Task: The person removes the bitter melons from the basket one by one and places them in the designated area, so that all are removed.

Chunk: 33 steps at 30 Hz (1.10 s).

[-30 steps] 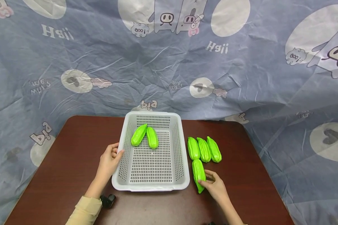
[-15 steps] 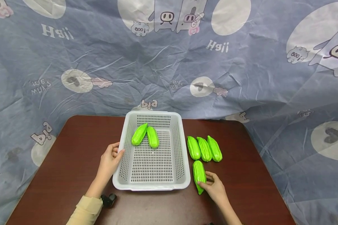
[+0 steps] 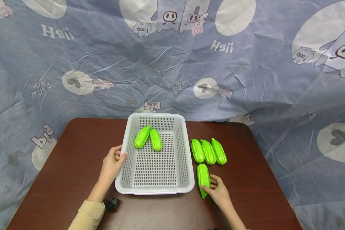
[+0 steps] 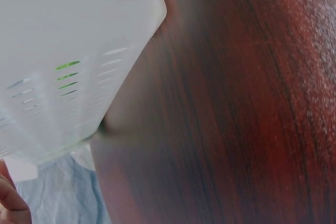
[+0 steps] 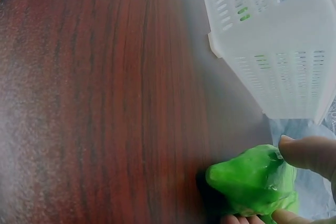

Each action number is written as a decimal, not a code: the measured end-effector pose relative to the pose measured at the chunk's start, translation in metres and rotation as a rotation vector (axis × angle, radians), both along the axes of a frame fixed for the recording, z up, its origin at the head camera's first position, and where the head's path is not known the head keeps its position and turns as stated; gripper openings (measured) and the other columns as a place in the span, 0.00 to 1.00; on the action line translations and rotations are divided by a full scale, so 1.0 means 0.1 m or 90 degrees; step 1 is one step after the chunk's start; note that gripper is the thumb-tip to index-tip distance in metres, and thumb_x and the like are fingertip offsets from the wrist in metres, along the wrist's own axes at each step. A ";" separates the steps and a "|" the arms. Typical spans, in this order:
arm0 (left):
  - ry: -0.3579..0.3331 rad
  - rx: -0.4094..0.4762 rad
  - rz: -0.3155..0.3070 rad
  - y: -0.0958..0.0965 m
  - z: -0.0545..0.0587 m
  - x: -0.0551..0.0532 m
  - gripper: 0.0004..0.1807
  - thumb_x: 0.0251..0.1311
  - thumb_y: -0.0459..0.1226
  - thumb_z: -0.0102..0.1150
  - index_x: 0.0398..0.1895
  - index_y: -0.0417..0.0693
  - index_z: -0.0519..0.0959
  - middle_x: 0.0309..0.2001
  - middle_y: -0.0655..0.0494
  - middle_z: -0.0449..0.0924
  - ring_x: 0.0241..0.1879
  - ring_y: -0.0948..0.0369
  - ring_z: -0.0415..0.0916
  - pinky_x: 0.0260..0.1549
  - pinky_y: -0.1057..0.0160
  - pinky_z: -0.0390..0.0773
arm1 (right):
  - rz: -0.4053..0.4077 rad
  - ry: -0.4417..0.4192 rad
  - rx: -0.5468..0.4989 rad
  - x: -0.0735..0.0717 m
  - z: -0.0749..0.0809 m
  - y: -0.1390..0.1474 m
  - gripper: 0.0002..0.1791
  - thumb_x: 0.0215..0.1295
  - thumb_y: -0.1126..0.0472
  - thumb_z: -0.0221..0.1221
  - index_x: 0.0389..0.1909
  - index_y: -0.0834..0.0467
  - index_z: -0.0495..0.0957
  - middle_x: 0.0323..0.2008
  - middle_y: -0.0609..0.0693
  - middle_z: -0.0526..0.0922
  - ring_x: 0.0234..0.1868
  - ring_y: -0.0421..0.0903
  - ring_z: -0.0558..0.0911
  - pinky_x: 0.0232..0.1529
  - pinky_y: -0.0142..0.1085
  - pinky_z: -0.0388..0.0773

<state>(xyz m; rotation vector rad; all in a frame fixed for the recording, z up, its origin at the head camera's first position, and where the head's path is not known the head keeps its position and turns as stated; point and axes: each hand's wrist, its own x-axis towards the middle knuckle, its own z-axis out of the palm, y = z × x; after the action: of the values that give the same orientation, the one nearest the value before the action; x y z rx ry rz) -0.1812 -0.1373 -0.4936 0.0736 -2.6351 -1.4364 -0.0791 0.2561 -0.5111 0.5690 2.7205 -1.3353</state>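
Note:
A white perforated plastic basket [image 3: 155, 191] sits on the table, with two green bitter melons [image 3: 156, 140] lying in its far left part. My left hand [image 3: 111, 164] grips the basket's left rim, thumb on top; in the left wrist view only its fingers [image 4: 11, 203] show at the lower left edge. To the right of the basket, my right hand [image 3: 219, 191] holds a bitter melon [image 3: 203, 176] between thumb and fingers, near its pointed end. The right wrist view shows that bitter melon [image 5: 254, 179] close up, low over or on the table.
Three more bitter melons [image 3: 209, 152] lie side by side just beyond the held one. The brown wooden table [image 3: 74, 153] ends at a blue printed cloth [image 3: 118, 64] hanging behind. A small black object [image 3: 111, 204] is by the left wrist.
The held bitter melon has shifted slightly toward me with the right hand, leaving a small gap to the row beyond it. The left hand stays on the basket rim.

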 end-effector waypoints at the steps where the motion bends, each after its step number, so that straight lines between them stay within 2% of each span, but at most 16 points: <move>1: 0.001 0.000 0.000 0.00 0.00 0.00 0.26 0.67 0.39 0.60 0.64 0.35 0.70 0.39 0.44 0.78 0.29 0.66 0.72 0.27 0.72 0.73 | 0.000 0.000 0.000 0.00 0.00 0.00 0.41 0.55 0.59 0.71 0.65 0.71 0.65 0.57 0.72 0.75 0.53 0.64 0.79 0.44 0.46 0.82; 8: 0.002 0.003 -0.001 -0.02 0.00 0.00 0.27 0.67 0.40 0.60 0.64 0.35 0.69 0.39 0.44 0.78 0.29 0.66 0.72 0.28 0.71 0.73 | 0.009 0.002 -0.004 -0.04 0.03 0.00 0.41 0.56 0.57 0.71 0.66 0.69 0.64 0.59 0.71 0.74 0.55 0.65 0.78 0.48 0.48 0.81; 14: 0.007 0.005 -0.001 -0.01 -0.01 0.00 0.27 0.67 0.39 0.61 0.64 0.35 0.69 0.38 0.45 0.78 0.29 0.65 0.72 0.28 0.71 0.74 | 0.024 0.022 0.017 -0.12 0.17 0.03 0.39 0.60 0.56 0.68 0.67 0.68 0.64 0.61 0.69 0.73 0.59 0.66 0.76 0.51 0.51 0.79; 18: 0.012 0.004 -0.001 0.00 -0.03 0.00 0.26 0.66 0.39 0.61 0.63 0.34 0.70 0.38 0.45 0.78 0.29 0.65 0.73 0.27 0.71 0.75 | 0.032 0.027 0.011 -0.22 0.32 0.03 0.39 0.62 0.55 0.67 0.69 0.66 0.62 0.64 0.67 0.71 0.62 0.64 0.74 0.55 0.53 0.77; 22: 0.000 0.002 -0.002 0.00 -0.03 0.00 0.27 0.67 0.39 0.61 0.64 0.34 0.69 0.38 0.45 0.77 0.29 0.64 0.73 0.27 0.71 0.75 | 0.035 0.035 -0.007 -0.34 0.51 0.01 0.40 0.63 0.54 0.66 0.71 0.64 0.60 0.66 0.65 0.69 0.65 0.62 0.72 0.58 0.53 0.75; 27: -0.023 0.000 -0.002 0.00 -0.03 0.00 0.27 0.67 0.40 0.60 0.65 0.36 0.68 0.39 0.46 0.77 0.31 0.62 0.73 0.28 0.70 0.75 | 0.040 0.066 -0.035 -0.54 0.73 -0.04 0.40 0.64 0.55 0.66 0.71 0.63 0.59 0.68 0.62 0.67 0.67 0.61 0.70 0.62 0.52 0.73; 33: -0.021 0.002 -0.004 0.01 -0.02 0.00 0.27 0.67 0.40 0.60 0.65 0.37 0.68 0.39 0.46 0.77 0.31 0.61 0.73 0.29 0.70 0.75 | 0.065 0.114 -0.061 -0.77 0.97 -0.15 0.39 0.64 0.57 0.65 0.72 0.61 0.59 0.68 0.61 0.67 0.69 0.59 0.68 0.65 0.51 0.70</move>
<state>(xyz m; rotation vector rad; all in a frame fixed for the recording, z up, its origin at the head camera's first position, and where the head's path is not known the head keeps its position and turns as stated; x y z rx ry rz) -0.1815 -0.1368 -0.4959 0.0906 -2.6617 -1.4540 -0.1564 0.2415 -0.4145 0.3136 2.7590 -1.5487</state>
